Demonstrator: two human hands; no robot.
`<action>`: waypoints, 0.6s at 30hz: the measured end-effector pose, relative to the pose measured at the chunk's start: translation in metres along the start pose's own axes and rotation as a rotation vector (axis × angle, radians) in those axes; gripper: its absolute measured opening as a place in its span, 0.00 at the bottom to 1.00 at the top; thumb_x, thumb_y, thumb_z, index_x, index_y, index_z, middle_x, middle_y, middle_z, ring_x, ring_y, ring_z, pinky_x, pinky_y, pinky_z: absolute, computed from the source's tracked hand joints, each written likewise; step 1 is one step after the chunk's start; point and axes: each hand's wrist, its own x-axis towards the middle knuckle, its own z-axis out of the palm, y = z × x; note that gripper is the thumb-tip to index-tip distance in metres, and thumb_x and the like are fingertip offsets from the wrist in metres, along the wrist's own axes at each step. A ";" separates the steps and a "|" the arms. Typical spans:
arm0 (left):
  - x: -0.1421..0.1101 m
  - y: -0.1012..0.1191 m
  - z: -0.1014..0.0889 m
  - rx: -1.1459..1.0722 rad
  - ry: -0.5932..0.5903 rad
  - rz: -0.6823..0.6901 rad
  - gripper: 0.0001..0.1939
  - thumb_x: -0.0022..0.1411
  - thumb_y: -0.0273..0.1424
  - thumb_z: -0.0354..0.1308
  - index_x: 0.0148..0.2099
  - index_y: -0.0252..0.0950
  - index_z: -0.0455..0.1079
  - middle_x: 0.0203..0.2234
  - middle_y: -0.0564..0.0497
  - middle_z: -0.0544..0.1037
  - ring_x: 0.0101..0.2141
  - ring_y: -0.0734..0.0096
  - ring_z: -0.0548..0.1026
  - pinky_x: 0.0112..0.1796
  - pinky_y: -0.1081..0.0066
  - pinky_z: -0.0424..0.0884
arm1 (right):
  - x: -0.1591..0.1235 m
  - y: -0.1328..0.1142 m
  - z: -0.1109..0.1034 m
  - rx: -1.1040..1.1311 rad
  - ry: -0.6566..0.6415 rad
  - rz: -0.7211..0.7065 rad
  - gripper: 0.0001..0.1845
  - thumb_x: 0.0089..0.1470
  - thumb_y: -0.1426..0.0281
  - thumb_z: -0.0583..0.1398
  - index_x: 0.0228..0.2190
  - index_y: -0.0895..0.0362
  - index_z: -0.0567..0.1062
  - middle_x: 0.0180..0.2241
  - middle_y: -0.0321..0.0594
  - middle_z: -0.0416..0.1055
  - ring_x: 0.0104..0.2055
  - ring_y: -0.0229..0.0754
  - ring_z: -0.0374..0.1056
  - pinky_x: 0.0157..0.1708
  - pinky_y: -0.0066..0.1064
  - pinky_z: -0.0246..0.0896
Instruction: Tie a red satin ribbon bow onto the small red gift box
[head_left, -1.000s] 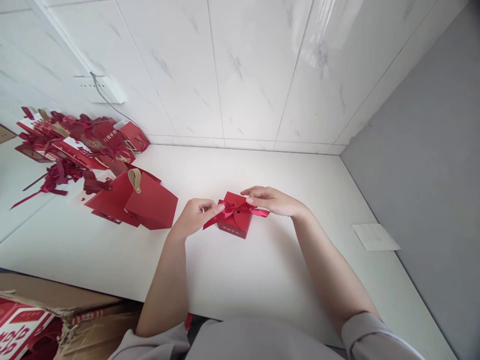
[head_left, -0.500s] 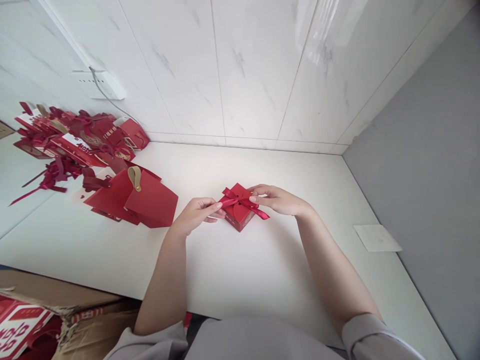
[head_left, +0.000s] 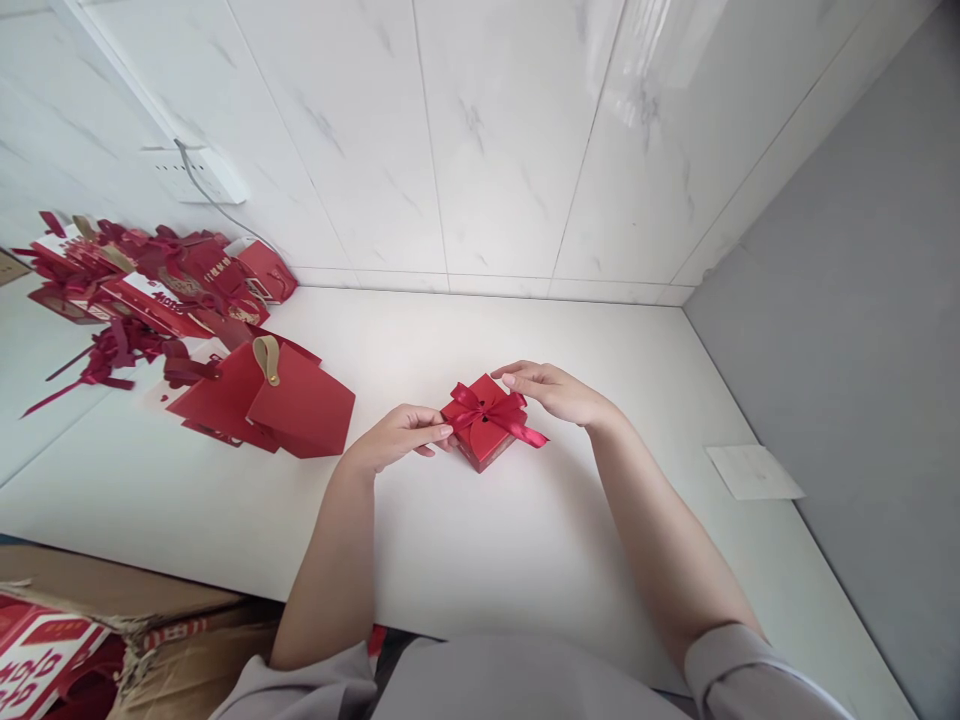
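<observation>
A small red gift box [head_left: 484, 440] sits on the white table, one corner pointing at me. Across its top lies a shiny red ribbon [head_left: 486, 410] tied in a bow, its right tail hanging past the box's side. At the box's left corner, my left hand [head_left: 405, 437] pinches the ribbon's left tail between thumb and fingers; the fingertips partly hide it. My right hand [head_left: 553, 392] hovers at the back right corner beside the right loop, fingers stretched and apart, holding nothing.
Red gift bags and boxes [head_left: 300, 405] with ribbons crowd the table's left side. A cardboard box [head_left: 112, 590] with more red packaging stands at the lower left. A tiled wall [head_left: 510, 150] with a socket [head_left: 199, 175] runs behind; a white plate [head_left: 754, 472] is at the right edge.
The bow's loops now stand fuller and more spread. My right hand has let go of the ribbon and drawn back slightly. My left hand has shifted slightly down along the box's left side.
</observation>
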 end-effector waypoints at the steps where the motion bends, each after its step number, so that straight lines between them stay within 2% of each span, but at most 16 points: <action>1: 0.000 -0.001 0.000 0.010 -0.009 0.005 0.17 0.59 0.47 0.58 0.38 0.39 0.76 0.36 0.47 0.80 0.41 0.62 0.77 0.38 0.68 0.72 | 0.001 0.003 0.000 0.008 0.020 0.011 0.28 0.60 0.47 0.52 0.27 0.54 0.78 0.47 0.41 0.71 0.47 0.48 0.66 0.50 0.37 0.58; 5: 0.002 -0.004 -0.002 0.042 -0.035 0.021 0.17 0.58 0.48 0.58 0.33 0.38 0.76 0.32 0.47 0.80 0.37 0.64 0.77 0.35 0.69 0.71 | 0.005 0.014 0.002 0.019 0.046 0.079 0.29 0.60 0.46 0.51 0.29 0.56 0.78 0.41 0.41 0.71 0.39 0.44 0.64 0.46 0.37 0.58; 9: 0.004 -0.006 -0.003 0.057 -0.063 0.025 0.18 0.57 0.48 0.58 0.32 0.38 0.77 0.32 0.47 0.80 0.32 0.67 0.75 0.35 0.68 0.71 | 0.008 0.021 0.003 0.066 0.062 0.119 0.30 0.59 0.45 0.51 0.32 0.57 0.79 0.35 0.39 0.71 0.37 0.42 0.63 0.45 0.37 0.57; 14: 0.007 -0.007 -0.001 0.070 -0.148 -0.005 0.16 0.56 0.46 0.61 0.36 0.41 0.80 0.38 0.46 0.81 0.37 0.63 0.76 0.37 0.67 0.73 | 0.008 0.021 0.003 0.097 0.054 0.124 0.30 0.58 0.45 0.52 0.33 0.57 0.79 0.39 0.41 0.74 0.38 0.43 0.64 0.45 0.36 0.57; 18: 0.012 -0.009 0.000 0.091 -0.206 -0.018 0.14 0.56 0.45 0.61 0.35 0.42 0.81 0.37 0.46 0.82 0.40 0.61 0.77 0.38 0.67 0.72 | 0.008 0.022 0.004 0.141 0.023 0.109 0.28 0.60 0.47 0.52 0.34 0.57 0.78 0.40 0.42 0.74 0.42 0.44 0.67 0.50 0.38 0.58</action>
